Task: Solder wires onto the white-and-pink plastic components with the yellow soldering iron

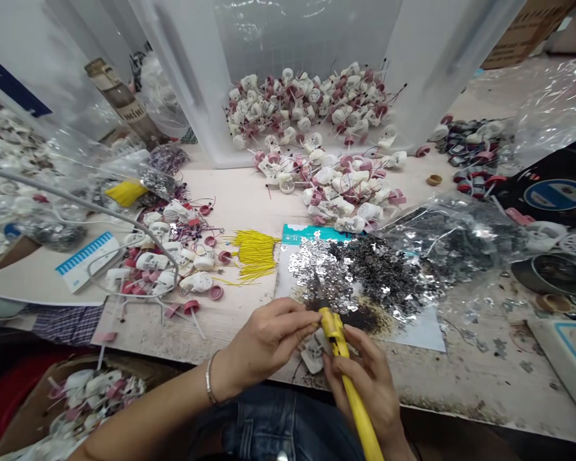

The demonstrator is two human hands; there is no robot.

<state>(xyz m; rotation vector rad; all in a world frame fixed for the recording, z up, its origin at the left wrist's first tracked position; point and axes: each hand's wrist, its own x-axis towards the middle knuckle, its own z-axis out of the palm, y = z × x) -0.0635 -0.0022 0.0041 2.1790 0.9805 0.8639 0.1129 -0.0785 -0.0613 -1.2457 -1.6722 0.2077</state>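
Observation:
My right hand [367, 378] is closed around a long yellow power tool [358, 410], whose slim dark tip points away from me; its exact kind is unclear. Fingers and thumb of my left hand [269, 339] are pinched together against the tool's front end. Whatever they hold is too small to make out. A white plastic part [313, 357] shows between my hands, partly covered by the right fingers. Just beyond the tip lie heaps of small shiny metal plates [319, 259] and dark metal pieces [388, 272] on a white sheet [427, 330].
Yellow wires [256, 255] lie left of the metal heap. White and pink plastic assemblies [336, 182] spill from a tipped translucent bin [199, 77]. More assemblies [160, 259] lie at left, and a cardboard box [26, 410] holds others below. A plastic bag [465, 237] lies right.

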